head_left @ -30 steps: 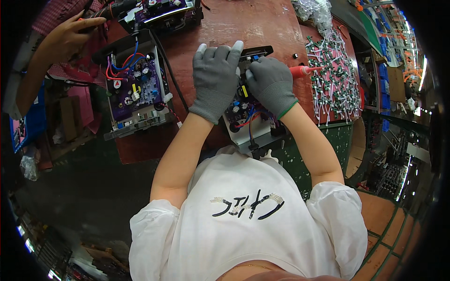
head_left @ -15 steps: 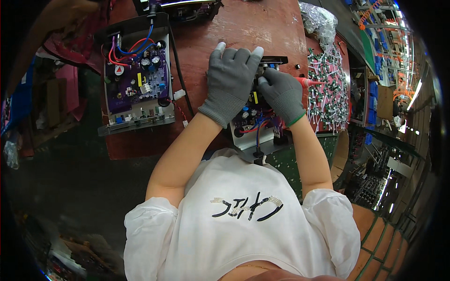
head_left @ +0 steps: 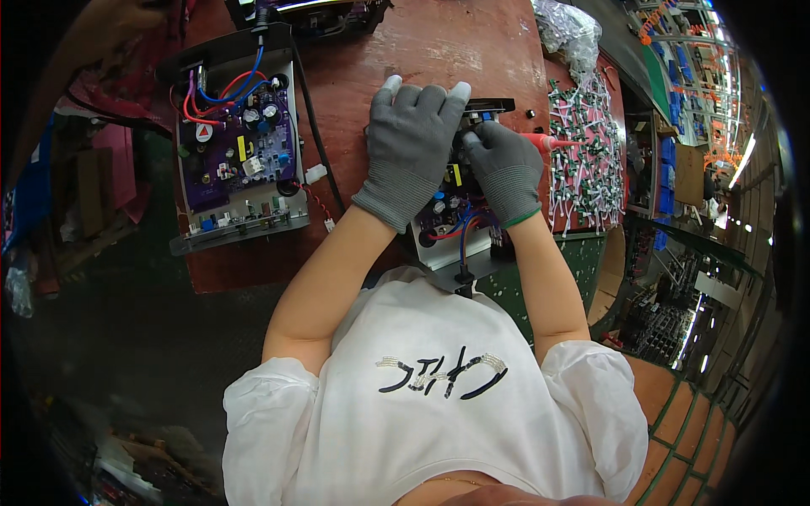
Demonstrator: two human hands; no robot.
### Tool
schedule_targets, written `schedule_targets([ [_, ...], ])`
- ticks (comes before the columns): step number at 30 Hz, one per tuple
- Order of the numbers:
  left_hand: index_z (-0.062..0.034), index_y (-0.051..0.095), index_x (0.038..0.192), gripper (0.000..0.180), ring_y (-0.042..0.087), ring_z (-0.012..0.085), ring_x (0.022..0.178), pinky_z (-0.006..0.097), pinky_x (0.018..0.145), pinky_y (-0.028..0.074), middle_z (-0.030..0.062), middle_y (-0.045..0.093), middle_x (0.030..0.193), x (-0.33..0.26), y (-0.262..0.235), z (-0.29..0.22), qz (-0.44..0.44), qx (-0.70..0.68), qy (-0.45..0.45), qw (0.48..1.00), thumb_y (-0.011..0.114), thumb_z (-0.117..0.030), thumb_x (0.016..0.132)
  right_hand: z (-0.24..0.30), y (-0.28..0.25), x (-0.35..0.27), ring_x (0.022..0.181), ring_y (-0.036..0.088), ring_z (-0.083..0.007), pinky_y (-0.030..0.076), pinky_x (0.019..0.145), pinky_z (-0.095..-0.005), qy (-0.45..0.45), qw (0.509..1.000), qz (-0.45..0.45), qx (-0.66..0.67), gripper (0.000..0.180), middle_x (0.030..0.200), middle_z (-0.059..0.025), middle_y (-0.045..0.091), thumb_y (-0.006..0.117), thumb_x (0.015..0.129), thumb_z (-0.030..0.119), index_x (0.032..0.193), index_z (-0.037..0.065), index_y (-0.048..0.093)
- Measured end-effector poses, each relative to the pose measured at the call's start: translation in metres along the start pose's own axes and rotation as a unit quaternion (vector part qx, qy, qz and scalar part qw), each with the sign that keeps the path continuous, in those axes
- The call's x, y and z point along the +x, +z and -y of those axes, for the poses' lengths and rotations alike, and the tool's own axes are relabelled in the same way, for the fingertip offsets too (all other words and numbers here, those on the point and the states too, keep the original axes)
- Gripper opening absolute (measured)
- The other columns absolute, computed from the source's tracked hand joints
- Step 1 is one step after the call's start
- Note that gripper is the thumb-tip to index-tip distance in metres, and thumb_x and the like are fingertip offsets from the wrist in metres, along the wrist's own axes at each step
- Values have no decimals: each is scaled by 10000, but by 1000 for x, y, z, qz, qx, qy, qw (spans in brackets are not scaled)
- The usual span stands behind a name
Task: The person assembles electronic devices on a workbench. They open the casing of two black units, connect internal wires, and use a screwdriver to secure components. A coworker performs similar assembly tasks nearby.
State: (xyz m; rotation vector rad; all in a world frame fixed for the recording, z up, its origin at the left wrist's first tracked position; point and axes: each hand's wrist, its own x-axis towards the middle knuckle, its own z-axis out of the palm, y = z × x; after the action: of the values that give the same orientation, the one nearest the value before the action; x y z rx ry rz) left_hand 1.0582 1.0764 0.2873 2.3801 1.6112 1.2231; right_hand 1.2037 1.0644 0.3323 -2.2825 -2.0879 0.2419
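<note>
In front of me on the bench lies a metal chassis carrying a purple circuit board, with blue and red wires and a black cable at its near end. My left hand, in a grey glove with white fingertips, covers the chassis's left side, its fingers bent over the far end. My right hand, gloved alike, is closed over the right side of the board near the far panel. Whatever its fingers hold is hidden under them. Just beyond it a red pointed nozzle sticks out to the right.
A second chassis with a purple board stands at left, its black cable running beside it. Another unit sits at the far edge. Right of my hands lie many small green-and-white parts, below a clear plastic bag.
The whole view has shifted slightly to the left. My hands keep nearly the same place on the chassis, the right one moving only a little.
</note>
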Motion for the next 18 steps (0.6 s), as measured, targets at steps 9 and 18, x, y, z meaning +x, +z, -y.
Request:
schedule_targets([
  [9,-131,597,1243,558,597,211,908,461,971,437,27,588,958,-1,3,2,-15,-14,10,1000,703,-172,697,-3,-2,1,746,665,-326,507,687,-443,-3,999,17,51,233,756,-120,670,583,844,318,807,104,665],
  [18,-118,593,1238,564,596,217,893,473,949,448,36,583,945,0,3,3,-28,-31,9,999,700,-160,686,-3,-9,7,758,666,-333,512,699,-457,-55,997,47,-11,229,763,-135,671,586,841,319,808,111,677],
])
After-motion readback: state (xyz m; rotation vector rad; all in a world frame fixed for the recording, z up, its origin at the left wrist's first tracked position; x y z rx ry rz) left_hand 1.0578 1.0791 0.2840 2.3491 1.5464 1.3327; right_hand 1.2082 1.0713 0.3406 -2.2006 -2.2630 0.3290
